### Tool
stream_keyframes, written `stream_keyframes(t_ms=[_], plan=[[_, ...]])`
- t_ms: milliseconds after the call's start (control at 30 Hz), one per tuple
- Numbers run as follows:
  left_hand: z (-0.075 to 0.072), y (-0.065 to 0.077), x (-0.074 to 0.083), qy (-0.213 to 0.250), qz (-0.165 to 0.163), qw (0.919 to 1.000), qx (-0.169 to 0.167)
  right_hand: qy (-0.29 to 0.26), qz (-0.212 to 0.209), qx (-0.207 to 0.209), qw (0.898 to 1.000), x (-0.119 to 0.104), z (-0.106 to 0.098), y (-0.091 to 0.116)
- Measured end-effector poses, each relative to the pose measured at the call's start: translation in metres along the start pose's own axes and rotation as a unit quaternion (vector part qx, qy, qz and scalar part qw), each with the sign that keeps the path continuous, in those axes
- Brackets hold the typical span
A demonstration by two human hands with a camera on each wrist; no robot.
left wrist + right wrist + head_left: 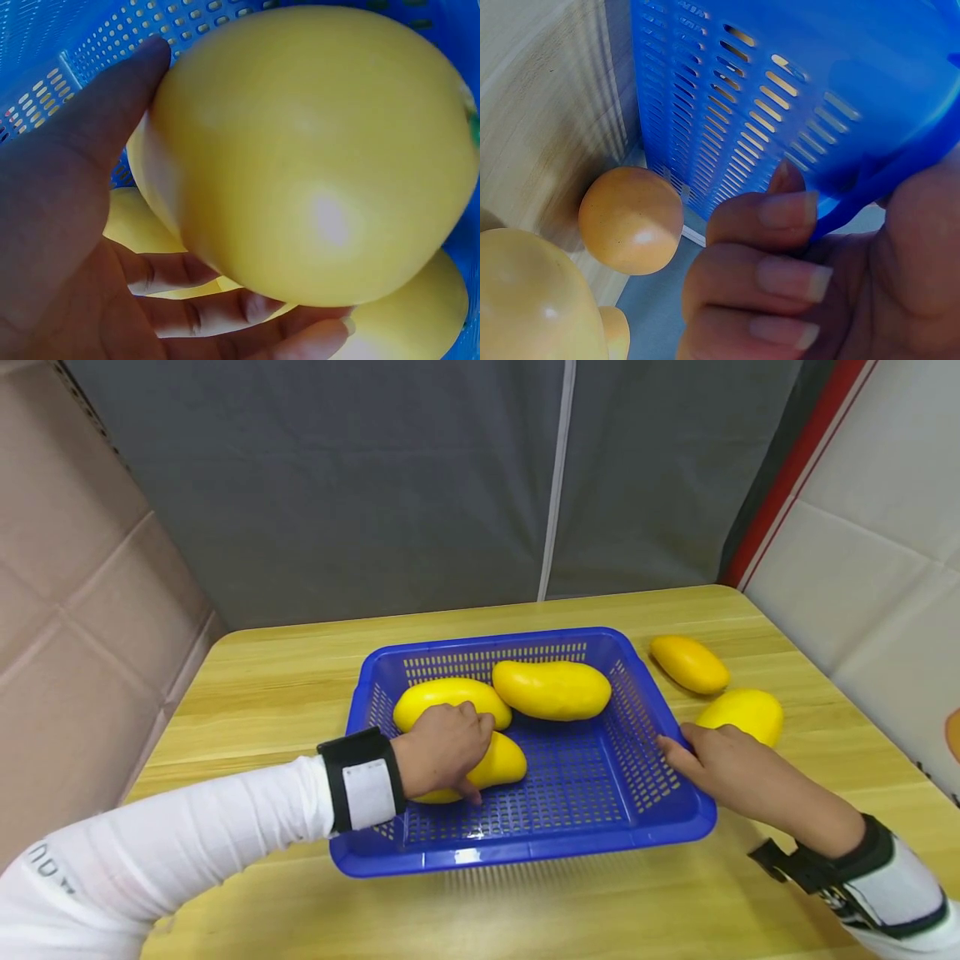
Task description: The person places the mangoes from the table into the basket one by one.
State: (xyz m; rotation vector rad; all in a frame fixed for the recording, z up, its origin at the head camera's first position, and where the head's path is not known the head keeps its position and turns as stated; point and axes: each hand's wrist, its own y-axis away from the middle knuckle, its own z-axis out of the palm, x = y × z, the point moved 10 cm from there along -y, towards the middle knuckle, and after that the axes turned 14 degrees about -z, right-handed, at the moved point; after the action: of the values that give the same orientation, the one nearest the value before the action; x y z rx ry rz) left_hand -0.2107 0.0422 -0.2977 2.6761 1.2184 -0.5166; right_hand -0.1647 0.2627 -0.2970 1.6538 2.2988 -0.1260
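And the front yellow fruit [504, 762], left of centre in the head view, is clasped by the left hand [447, 745], nestled beneath the palm between thumb and curled fingers! At right, the rim of the blue basket [525, 858] is gripped by the right hand [731, 766]. Just behind, a back-left fruit [450, 695] and back-right fruit [552, 690] are seen; far right, an orange-yellow fruit [690, 664] and bright yellow fruit [747, 712].

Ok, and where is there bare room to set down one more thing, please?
Bare: the table between the pink wall and the blue basket, beyond the left sleeve; also, the basket floor right of the front fruit held by the left hand. Crowded: right of the basket, with two loose fruits and the right hand.
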Motion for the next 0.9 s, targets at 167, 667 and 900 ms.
stream_keyframes(t_ms=[167, 667, 900], plan=[[0.0029, 0.0009, -0.0017, 0.014, -0.005, 0.9997, -0.018, 0.002, 0.000, 0.003, 1.000, -0.0014, 0.0005, 0.0001], [0.0072, 0.0016, -0.0028, 0.012, -0.005, 0.9994, -0.031, 0.001, -0.003, 0.003, 1.000, -0.0020, 0.0002, 0.0000], [0.0086, 0.0025, -0.0041, 0.017, -0.003, 0.9990, -0.040, 0.009, -0.004, 0.006, 1.000, -0.0026, -0.0006, -0.0002]])
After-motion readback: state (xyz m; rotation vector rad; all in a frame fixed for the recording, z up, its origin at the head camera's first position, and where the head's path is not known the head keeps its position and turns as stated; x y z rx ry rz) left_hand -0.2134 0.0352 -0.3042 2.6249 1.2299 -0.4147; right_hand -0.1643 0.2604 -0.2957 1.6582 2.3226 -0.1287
